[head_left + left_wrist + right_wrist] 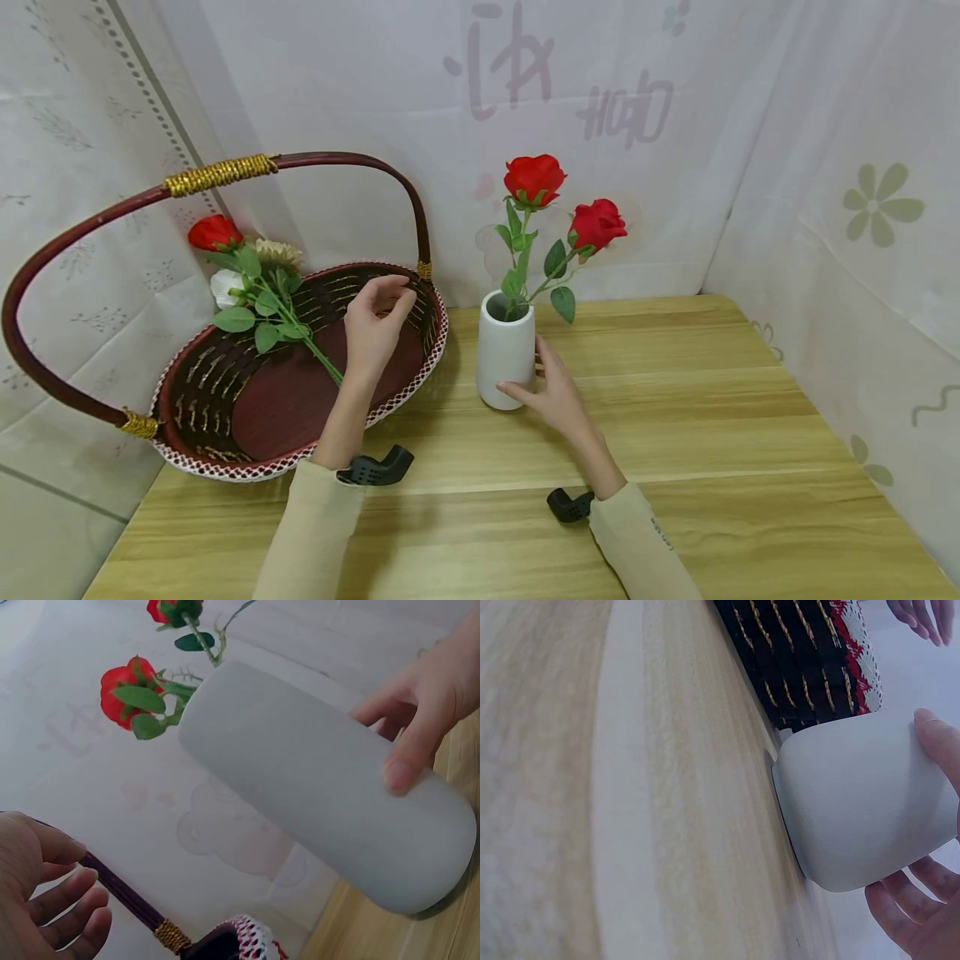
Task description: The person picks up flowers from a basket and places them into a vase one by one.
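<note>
My right hand (561,398) grips the lower right side of a white vase (498,358), thumb in front and fingers round the far side. The vase stands upright on the table, and two red roses (534,179) with green leaves rise from its mouth. Over the right part of a wicker basket (281,468), my left hand (373,333) hovers with loosely bent fingers and nothing in them. In the left wrist view, its fingers (71,900) are apart from the vase. Inside the basket, a red rose (216,233) leans on the rim, its stem running towards my left forearm.
A white flower (227,287) and a cream flower (276,252) lie beside the basket's rose. The tall arched handle (360,158) spans the basket. Behind the wooden table (712,400) hangs a printed white curtain (360,83).
</note>
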`<state>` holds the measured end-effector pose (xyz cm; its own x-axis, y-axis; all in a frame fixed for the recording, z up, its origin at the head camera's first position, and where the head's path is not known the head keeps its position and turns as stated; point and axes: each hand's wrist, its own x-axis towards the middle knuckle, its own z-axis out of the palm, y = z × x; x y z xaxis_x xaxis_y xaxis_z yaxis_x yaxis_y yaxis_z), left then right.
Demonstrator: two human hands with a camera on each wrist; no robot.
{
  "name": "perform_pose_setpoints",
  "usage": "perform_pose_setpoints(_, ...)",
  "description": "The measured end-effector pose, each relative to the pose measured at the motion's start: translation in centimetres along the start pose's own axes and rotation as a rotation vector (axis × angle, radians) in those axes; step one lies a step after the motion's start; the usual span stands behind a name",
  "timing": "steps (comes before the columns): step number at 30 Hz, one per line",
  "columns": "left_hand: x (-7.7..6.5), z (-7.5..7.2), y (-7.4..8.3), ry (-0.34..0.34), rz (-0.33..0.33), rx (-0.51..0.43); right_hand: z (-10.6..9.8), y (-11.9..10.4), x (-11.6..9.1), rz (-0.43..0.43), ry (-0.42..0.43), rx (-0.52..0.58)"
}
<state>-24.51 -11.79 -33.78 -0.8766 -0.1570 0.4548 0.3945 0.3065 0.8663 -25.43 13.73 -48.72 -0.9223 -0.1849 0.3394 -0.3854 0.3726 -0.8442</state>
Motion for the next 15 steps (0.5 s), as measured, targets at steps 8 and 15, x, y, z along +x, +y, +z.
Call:
perform_pose_setpoints(8, 0.4, -1.0, -0.3, 0.034, -0.023, 0.026, 0.0, -0.1, -0.1, 0.004, 0.002, -0.003)
perform_pose_setpoints(15, 0.7, -2.1, -0.7, 0.061, -0.047, 0.019, 0.0, 0.0, 0.0, 0.002, 0.0, 0.008)
